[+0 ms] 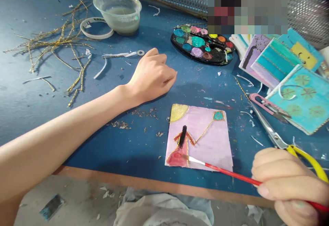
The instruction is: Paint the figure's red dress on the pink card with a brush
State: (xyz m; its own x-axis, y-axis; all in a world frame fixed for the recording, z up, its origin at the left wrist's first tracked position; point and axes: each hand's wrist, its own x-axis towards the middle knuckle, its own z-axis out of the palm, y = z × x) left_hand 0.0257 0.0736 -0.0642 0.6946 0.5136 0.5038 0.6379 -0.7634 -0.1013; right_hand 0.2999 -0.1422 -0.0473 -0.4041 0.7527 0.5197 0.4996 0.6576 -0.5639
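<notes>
My right hand (pixel 288 185) is closed around a red paintbrush (pixel 231 174) at the lower right. The brush tip meets the red dress on a square painted card (pixel 208 137), which shows a figure with black hair, a yellow corner sun and a small teal kite outlined in gold. My left hand (pixel 154 77) rests on the blue table above and left of the card, its fingers curled into a loose fist with nothing visible in them. Behind it, at the back, lies a black paint palette (pixel 203 44) with many coloured wells.
Gold cords (pixel 61 42), a tape ring (pixel 96 36) and a bowl of cloudy water (pixel 123 17) are at the back left. Painted cards (pixel 279 61), a pink cutter (pixel 264 104) and yellow-handled scissors (pixel 276 138) lie on the right. Paper scraps are scattered about.
</notes>
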